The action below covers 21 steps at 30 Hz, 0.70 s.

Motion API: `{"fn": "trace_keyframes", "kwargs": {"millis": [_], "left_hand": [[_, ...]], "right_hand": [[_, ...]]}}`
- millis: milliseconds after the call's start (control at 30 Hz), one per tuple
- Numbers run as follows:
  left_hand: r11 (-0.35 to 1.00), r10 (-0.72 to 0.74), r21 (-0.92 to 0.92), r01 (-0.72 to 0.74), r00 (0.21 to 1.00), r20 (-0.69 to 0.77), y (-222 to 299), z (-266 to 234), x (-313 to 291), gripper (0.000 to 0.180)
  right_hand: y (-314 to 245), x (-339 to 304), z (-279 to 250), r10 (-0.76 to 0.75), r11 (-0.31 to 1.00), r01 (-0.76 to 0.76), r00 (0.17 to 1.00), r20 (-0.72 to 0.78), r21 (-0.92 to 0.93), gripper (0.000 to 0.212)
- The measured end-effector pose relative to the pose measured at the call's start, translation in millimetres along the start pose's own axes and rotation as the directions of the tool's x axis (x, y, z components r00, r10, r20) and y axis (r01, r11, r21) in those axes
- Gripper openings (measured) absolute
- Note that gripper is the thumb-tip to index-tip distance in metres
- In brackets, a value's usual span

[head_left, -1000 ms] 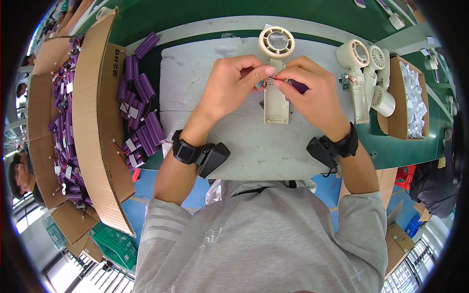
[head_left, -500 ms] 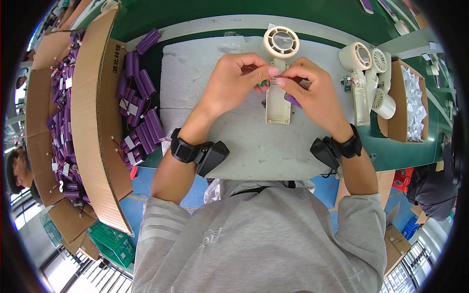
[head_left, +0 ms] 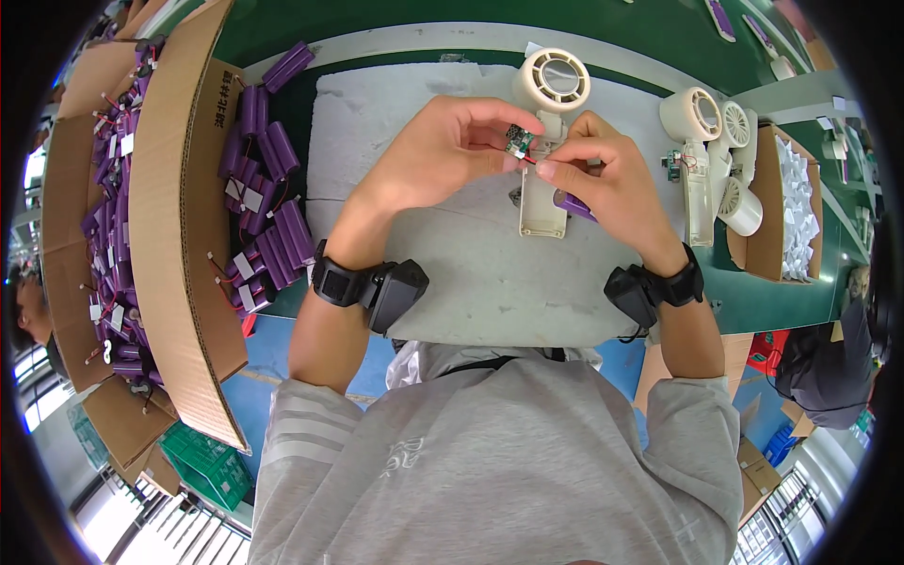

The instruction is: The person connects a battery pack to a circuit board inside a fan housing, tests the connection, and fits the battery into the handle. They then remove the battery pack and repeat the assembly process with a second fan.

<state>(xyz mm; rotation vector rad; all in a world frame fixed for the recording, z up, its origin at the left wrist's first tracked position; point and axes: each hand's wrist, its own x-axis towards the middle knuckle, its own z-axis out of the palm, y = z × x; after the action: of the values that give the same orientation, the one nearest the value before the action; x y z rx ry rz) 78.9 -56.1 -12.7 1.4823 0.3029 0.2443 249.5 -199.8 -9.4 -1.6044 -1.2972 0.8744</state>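
Note:
My left hand [head_left: 424, 155] pinches a small green circuit board [head_left: 519, 140] between thumb and fingers, its component side turned upward. Close beside it, my right hand [head_left: 607, 179] grips thin red wires [head_left: 530, 159] at the board's edge. A purple battery pack [head_left: 574, 205] shows beneath the right palm; whether the lower fingers hold it is hidden. Under both hands lies a cream handheld fan [head_left: 543, 212], its handle shell opened upward and its round head [head_left: 554, 80] pointing away from me. The middle of the handle is partly covered by my fingers.
A white foam mat [head_left: 377, 273] covers the green table [head_left: 782, 306] before me. At left, loose purple battery packs [head_left: 282, 240] lie beside a cardboard box [head_left: 179, 235] full of them. More cream fans [head_left: 697, 179] and a carton of white pieces [head_left: 799, 212] stand at right.
The circuit board has been tilted up, so its face now shows between my left fingers. My left thumb has drawn down and back from the right fingertips. The view has shifted slightly.

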Motion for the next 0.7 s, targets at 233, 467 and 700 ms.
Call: {"fn": "trace_keyframes", "kwargs": {"millis": [233,467,700], "left_hand": [[0.998,0.051,-0.040,-0.051,0.999,-0.001,-0.2,2.7,0.9,0.033],[0.995,0.093,-0.028,-0.094,0.995,-0.033,-1.3,3.4,1.2,0.025],[0.996,0.091,0.014,-0.090,0.993,-0.080,-2.1,5.9,0.6,0.024]], "right_hand": [[-0.8,1.5,2.6,0.035,0.999,-0.035,0.999,-0.026,-0.020,0.020],[0.3,3.0,1.7,0.051,0.999,-0.050,0.998,-0.034,0.014,0.019],[2.1,4.3,0.8,0.094,0.994,-0.092,0.995,-0.031,0.058,0.019]]}}
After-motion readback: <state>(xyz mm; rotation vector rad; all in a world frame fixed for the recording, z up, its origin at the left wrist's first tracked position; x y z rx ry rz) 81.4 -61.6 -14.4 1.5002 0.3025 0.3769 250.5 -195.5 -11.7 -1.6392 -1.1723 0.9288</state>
